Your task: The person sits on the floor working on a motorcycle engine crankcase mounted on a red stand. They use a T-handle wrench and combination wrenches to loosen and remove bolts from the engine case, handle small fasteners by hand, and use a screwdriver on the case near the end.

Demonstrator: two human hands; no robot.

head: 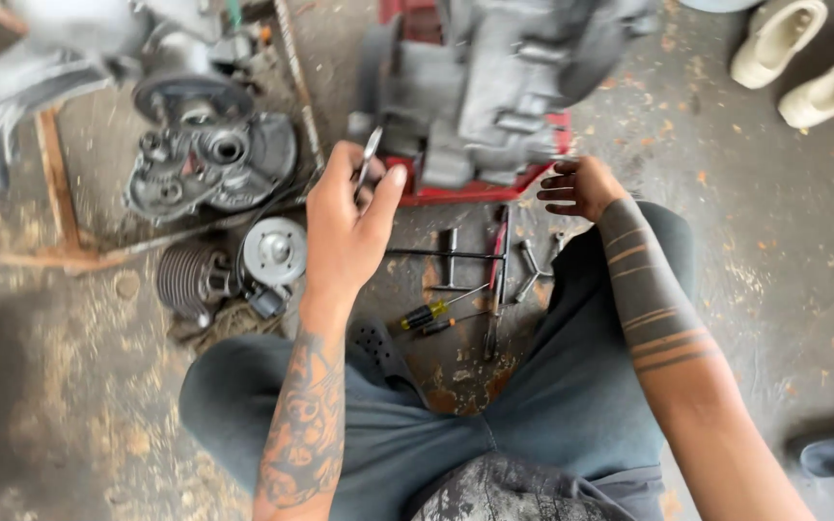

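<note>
My left hand (pixel 347 220) is raised in front of a grey engine block (pixel 494 87) and pinches a slim metal tool (pixel 369 159) between thumb and fingers. My right hand (pixel 581 185) rests with curled fingers at the corner of the red stand (pixel 475 189) under the engine; it seems to hold nothing. On the stained floor between my knees lie a T-handle wrench (pixel 446 255), two screwdrivers with yellow-and-black handles (pixel 431 314) and other small tools (pixel 531 270).
A grey engine cover with gears (pixel 209 159) lies at the left, with a finned cylinder (pixel 190 278) and a round metal part (pixel 274 251) below it. Two pale shoes (pixel 803 58) stand at top right. Wooden strips (pixel 55 183) lie at far left.
</note>
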